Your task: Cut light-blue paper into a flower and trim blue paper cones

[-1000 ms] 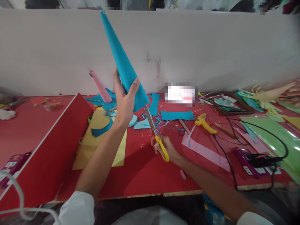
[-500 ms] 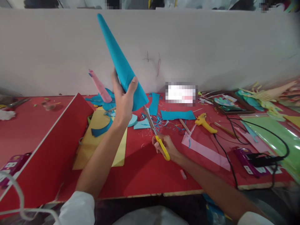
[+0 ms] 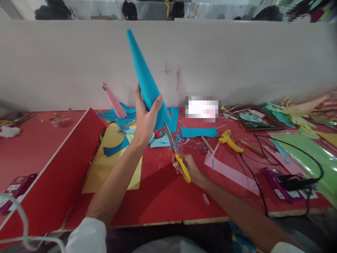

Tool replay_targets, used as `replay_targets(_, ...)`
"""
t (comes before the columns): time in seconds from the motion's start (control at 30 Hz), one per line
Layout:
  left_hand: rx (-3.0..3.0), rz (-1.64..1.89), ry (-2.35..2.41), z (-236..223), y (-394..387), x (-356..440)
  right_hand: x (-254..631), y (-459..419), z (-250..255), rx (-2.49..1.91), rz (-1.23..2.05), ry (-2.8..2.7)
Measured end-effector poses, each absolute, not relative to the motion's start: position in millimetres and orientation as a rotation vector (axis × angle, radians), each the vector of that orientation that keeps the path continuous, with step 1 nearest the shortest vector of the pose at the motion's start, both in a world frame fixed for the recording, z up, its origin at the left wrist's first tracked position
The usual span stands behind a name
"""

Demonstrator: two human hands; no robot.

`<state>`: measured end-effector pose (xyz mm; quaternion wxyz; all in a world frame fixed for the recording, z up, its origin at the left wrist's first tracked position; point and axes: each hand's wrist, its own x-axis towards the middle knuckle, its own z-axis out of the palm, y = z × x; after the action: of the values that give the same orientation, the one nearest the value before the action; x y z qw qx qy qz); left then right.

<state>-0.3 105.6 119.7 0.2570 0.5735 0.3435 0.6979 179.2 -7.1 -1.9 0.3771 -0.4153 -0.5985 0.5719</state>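
A tall blue paper cone [image 3: 144, 75] is held up in my left hand [image 3: 147, 117], tilted with its tip toward the upper left. My fingers wrap behind its wide lower end and the thumb presses on the front. My right hand [image 3: 186, 165] grips yellow-handled scissors [image 3: 181, 166]. Their blades point up and left, and the tips meet the cone's bottom edge. Whether the blades are parted is hard to make out. Thin blue paper shreds [image 3: 181, 141] and a light blue paper piece [image 3: 160, 141] lie on the red table [image 3: 168, 196] behind the scissors.
At left, a pink paper cone [image 3: 114, 101] stands on blue paper shapes beside yellow sheets [image 3: 116, 168] and a red divider [image 3: 71, 168]. At right lie a yellow glue gun [image 3: 230, 141], a pink strip [image 3: 233, 175], a purple power strip [image 3: 281, 186] with cables and a green sheet [image 3: 300, 151].
My left hand has moved the blue cone right and slightly down, bringing its bottom edge to the scissor tips. The right hand has stayed nearly in place. The view has tipped up a little.
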Motion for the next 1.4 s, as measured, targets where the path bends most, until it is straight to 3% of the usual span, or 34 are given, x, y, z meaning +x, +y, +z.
replay_targets(0.3,1.591,1.878,0.98,118,106,-3,177,-7,-19,-1.017,1.457,-1.521)
replay_targets(1.4,1.602,1.905,1.029,122,99,0,174,-7,-11,-0.967,1.507,-1.517)
